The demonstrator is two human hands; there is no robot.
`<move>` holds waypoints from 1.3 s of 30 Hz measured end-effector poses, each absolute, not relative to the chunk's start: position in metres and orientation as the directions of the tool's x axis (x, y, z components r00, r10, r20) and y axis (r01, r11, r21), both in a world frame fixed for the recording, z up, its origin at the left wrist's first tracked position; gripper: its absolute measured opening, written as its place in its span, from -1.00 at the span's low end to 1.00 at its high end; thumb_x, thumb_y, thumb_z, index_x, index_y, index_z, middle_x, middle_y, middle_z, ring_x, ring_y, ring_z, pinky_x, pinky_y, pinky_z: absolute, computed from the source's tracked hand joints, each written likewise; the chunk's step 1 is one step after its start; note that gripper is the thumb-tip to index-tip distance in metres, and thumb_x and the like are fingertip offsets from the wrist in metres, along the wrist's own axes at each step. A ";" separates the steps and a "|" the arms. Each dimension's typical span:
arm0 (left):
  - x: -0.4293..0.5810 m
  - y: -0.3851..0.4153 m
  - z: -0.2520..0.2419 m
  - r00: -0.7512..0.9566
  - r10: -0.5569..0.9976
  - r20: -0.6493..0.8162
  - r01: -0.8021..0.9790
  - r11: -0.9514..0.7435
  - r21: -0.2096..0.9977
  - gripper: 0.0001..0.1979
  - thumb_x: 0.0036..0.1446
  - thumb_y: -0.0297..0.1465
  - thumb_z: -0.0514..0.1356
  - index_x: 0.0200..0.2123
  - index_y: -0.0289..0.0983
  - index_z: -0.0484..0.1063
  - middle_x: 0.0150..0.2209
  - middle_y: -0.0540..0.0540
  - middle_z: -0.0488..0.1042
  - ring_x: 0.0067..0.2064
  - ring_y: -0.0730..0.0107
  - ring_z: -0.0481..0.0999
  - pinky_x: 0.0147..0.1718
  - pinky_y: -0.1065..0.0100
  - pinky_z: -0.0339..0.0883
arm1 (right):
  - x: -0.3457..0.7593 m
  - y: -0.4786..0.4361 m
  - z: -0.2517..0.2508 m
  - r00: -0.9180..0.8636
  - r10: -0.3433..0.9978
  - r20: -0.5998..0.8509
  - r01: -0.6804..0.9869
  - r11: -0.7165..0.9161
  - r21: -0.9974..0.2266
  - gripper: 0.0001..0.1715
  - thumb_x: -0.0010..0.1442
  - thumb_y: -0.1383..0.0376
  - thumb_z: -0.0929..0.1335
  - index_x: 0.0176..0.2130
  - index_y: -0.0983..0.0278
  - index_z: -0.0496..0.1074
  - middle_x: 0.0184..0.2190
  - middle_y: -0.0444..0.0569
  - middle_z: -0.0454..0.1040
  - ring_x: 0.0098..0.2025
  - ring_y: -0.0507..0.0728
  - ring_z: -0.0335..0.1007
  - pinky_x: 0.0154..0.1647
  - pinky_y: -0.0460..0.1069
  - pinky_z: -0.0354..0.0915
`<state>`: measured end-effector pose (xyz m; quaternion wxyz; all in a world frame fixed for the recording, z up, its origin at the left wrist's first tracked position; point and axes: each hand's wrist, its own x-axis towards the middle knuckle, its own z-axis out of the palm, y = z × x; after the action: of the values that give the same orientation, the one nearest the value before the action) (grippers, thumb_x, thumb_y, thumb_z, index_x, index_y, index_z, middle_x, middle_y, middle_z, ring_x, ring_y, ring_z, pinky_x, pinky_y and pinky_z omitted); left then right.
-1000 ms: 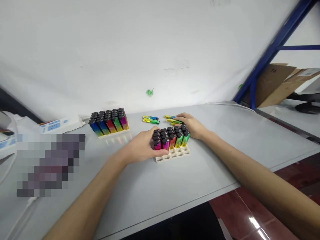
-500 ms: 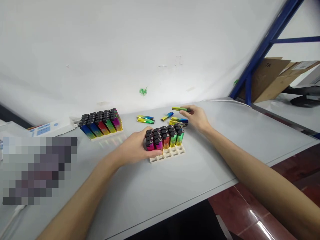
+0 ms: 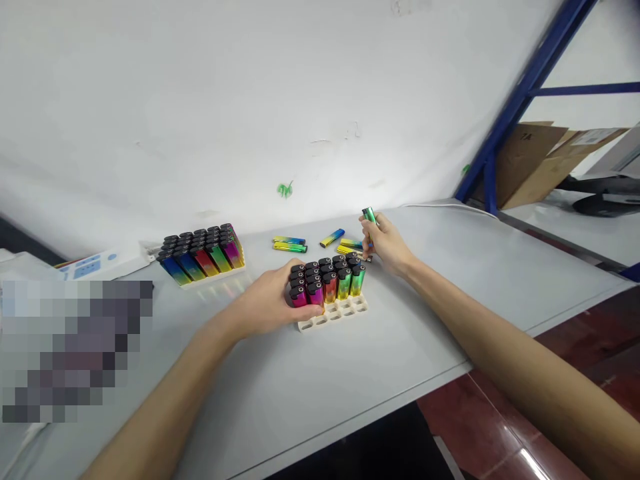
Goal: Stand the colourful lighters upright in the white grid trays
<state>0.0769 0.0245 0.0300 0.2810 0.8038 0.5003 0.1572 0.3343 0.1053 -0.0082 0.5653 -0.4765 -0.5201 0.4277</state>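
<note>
My left hand [image 3: 267, 299] is wrapped around the left end of a white holed tray [image 3: 334, 315] partly filled with upright lighters [image 3: 329, 285]. Its thumb presses across the front of the magenta lighters, and the other fingers are hidden behind them. Empty holes show along the tray's front. My right hand [image 3: 390, 245] grips a green lighter [image 3: 369, 215], tilted nearly upright with its black top raised, just behind the tray's right side. Beneath those fingers lie yellow-blue lighters [image 3: 351, 244], partly covered. Another yellow-blue lighter [image 3: 332, 238] lies flat to their left.
A second white tray full of upright lighters [image 3: 203, 253] stands at the back left. Two more lighters [image 3: 289, 245] lie flat near the wall. A white power strip [image 3: 100, 263] is at the far left. Blue shelving [image 3: 490, 180] with cardboard boxes [image 3: 537, 160] stands at right.
The lighter in my right hand has turned from lying flat to nearly upright, and that hand has come slightly lower and left. My left hand stays on the tray.
</note>
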 end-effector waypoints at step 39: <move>0.077 0.023 0.032 0.446 0.893 -0.050 0.731 -0.332 0.596 -0.58 -0.01 -0.09 0.30 -0.14 -0.12 0.31 -0.30 0.05 0.49 -0.30 0.28 0.49 -0.41 0.37 0.28 | 0.331 0.099 0.005 0.044 0.997 -0.070 -0.199 -0.060 -0.978 -0.47 0.24 -0.03 0.17 -0.61 0.20 0.00 -0.78 -0.30 -0.15 -0.73 -0.08 -0.36 -0.73 -0.12 -0.29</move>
<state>0.0775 0.0233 0.0318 0.2796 0.8032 0.5057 0.1450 0.3314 0.0994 0.0051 0.5430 -0.4766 -0.4183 0.5504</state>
